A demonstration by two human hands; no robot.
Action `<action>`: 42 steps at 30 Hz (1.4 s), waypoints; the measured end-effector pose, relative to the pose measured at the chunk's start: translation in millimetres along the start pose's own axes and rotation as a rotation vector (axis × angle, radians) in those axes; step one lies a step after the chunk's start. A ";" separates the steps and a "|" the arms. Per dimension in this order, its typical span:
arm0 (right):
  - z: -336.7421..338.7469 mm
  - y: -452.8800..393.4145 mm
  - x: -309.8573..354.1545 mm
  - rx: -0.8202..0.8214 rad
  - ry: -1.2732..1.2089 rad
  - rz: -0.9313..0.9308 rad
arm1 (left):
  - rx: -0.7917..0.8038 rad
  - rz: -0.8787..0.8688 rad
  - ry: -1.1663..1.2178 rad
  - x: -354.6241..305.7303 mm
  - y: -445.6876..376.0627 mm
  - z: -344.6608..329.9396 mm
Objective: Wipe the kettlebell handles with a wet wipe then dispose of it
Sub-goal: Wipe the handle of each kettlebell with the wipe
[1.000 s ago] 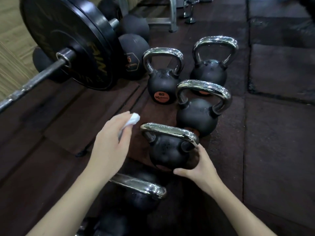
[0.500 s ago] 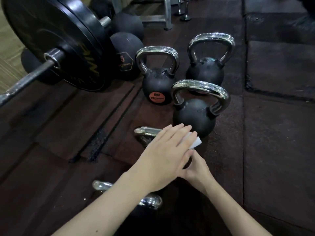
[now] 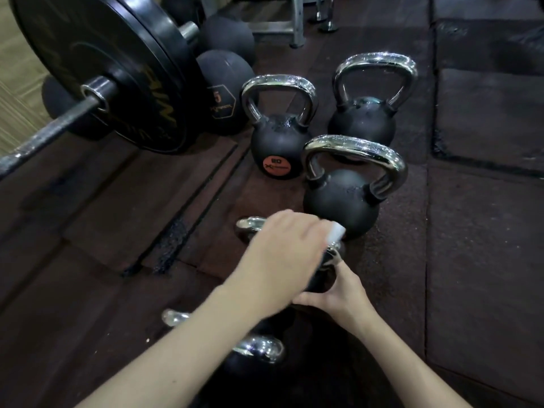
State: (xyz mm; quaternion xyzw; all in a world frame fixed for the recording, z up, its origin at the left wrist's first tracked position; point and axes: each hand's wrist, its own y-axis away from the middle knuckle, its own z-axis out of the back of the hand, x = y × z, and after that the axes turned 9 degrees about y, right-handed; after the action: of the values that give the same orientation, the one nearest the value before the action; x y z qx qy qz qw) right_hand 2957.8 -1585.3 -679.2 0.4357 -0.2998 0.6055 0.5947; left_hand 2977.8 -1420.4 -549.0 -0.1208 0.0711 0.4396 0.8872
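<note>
The left hand (image 3: 282, 254) lies across the chrome handle (image 3: 250, 223) of a black kettlebell (image 3: 323, 278) that stands on the rubber floor (image 3: 485, 260), just in front of three more kettlebells and well in from the seam between mats on the right. Its fingers (image 3: 309, 228) are closed down over the handle with the white wet wipe (image 3: 335, 234) pressed beneath them; only one corner of the wipe shows past the fingertips, at the handle's right end. The right hand (image 3: 338, 290) cups the near side of the same bell's body, its fingers spread against the iron, seemingly to steady it. The wipe looks thin, limp and damp, so it will likely bunch or slip unless it is folded around the bar and pinched from both sides. The handle is smooth, polished and probably slick when wet, while the bell itself is heavy and unlikely to shift under rubbing. A fifth kettlebell (image 3: 259, 351) sits nearer the body, partly under the left forearm. A barbell plate (image 3: 117, 69) and medicine balls (image 3: 223, 92) stand at the far left.
</note>
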 end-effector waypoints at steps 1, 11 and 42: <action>-0.7 0.1 1.5 0.018 0.022 -0.001 | -0.003 -0.052 0.018 -10.8 -3.5 -6.7; 2.2 0.4 -1.6 0.025 0.005 0.033 | -0.124 0.439 0.317 52.8 31.0 18.5; 14.6 -17.0 2.4 0.149 -0.100 -0.075 | -0.306 0.672 0.547 62.0 -25.7 43.5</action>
State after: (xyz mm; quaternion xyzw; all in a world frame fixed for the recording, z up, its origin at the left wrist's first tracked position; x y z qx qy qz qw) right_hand 2977.1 -1595.2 -673.2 0.5196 -0.2667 0.5808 0.5670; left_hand 3036.6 -1376.1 -517.7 -0.3323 0.2724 0.6604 0.6158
